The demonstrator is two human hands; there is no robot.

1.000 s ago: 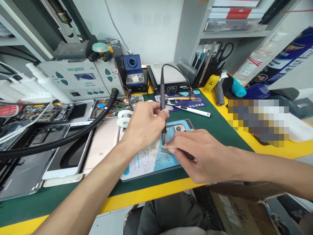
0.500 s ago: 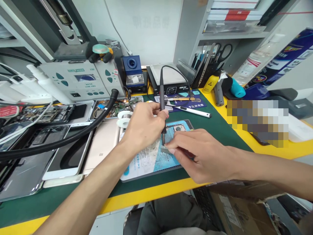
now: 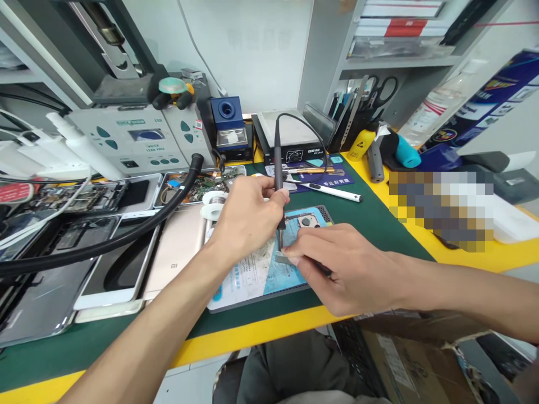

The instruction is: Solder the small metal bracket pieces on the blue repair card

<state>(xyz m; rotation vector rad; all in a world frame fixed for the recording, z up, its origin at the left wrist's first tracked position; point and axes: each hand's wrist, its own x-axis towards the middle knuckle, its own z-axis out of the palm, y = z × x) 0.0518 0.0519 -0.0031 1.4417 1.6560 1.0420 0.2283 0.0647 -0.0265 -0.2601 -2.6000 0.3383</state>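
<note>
My left hand [image 3: 254, 212] is closed round a dark soldering iron [image 3: 278, 168], held upright with its tip down and a black cable looping from its top. Thumb and index finger of my right hand [image 3: 347, 269] pinch together at the lower end of the iron, touching a small grey block [image 3: 283, 258]. Whether they grip the block, the tip or both is hard to tell. Beneath both hands lies a blue and white work pad [image 3: 248, 292] with dark residue on it. A spool of wire [image 3: 213, 210] sits just left of my left hand.
On the left a black hose [image 3: 138, 238] arches over a white phone [image 3: 122, 258] and a pinkish phone back [image 3: 177, 247]. A soldering station [image 3: 143, 134] and a black control box [image 3: 295, 154] stand behind. A white screwdriver pen [image 3: 332, 192] lies on the green mat [image 3: 374, 219].
The hands and the soldering iron hold nearly the same pose. The view has shifted very slightly.
</note>
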